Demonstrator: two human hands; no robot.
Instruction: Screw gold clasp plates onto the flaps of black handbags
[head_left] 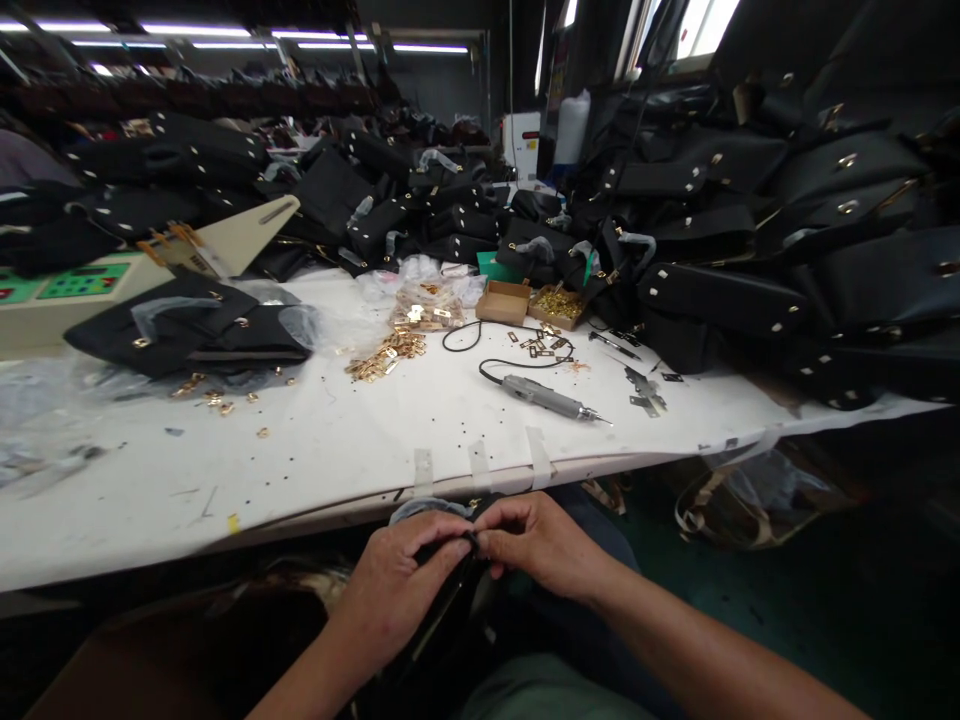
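Just below the table's front edge, a black bag (pixel 439 645) rests over my lap, mostly in shadow. My left hand (pixel 405 575) pinches a small dark part of it between thumb and fingers. Fingertip to fingertip with it, my right hand (pixel 544 545) is closed on the same spot from the other side. Exactly what that part is, a strap end or an edge, is hidden by the fingers. Clear plastic wrap (pixel 427 508) covers the bag's handle behind my left fingers.
On the white table (pixel 360 450) lie a grey electric screwdriver (pixel 547 397) with a black cord, gold metal plates (pixel 386 355), a box of gold hardware (pixel 556 305) and thin metal pieces (pixel 643 392). Black bags (pixel 720 300) are heaped behind and right. A machine (pixel 82 300) stands left.
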